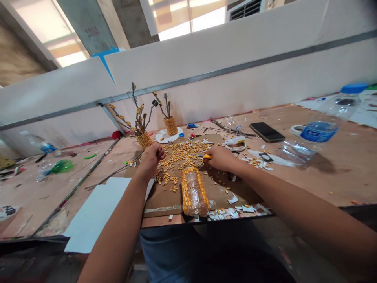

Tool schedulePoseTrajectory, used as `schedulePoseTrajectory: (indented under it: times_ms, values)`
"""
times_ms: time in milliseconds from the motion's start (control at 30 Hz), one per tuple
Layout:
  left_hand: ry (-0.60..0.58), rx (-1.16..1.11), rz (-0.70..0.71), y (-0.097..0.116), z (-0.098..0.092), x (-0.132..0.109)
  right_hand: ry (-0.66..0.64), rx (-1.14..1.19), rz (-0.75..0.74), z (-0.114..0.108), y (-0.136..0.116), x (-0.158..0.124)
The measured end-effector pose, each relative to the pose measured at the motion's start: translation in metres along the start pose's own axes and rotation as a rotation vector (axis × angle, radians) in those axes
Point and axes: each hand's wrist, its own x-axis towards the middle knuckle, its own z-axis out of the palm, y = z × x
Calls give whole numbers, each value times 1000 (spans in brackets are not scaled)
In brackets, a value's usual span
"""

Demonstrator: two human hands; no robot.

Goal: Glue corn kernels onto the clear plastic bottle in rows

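Observation:
My left hand (152, 158) is held over the left side of the corn kernels (182, 151), its fingers curled closed; whatever may be in them is hidden. My right hand (220, 158) is closed on a small yellow-handled tool (207, 156) whose thin tip points left over the kernels; its exact kind is unclear. Between my forearms, a clear plastic bottle (194, 196) lies near the table's front edge. Rows of kernels cover its sides and far end, while a strip on top is bare. Brown cardboard (165, 201) lies under the kernels.
Behind my left hand stand two kernel-covered pots, one larger (144, 139) and one smaller (171, 125), holding twigs. To the right are a glue bottle (235, 140), a phone (267, 131) and a large plastic bottle (321, 125). White paper (97, 212) lies left; paper scraps (229, 213) line the front edge.

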Motion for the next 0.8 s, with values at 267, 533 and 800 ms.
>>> schedulePoseTrajectory:
  times_ms: [267,533,800]
  values:
    - [64,368,20,-16,-9,3,75,22,-11,2,-2,-1]
    - [95,654,72,-23,-2,3,53,90,-56,-13,-17,2]
    - [111,780,47,-32,-3,3,-111,119,-198,-33,-70,74]
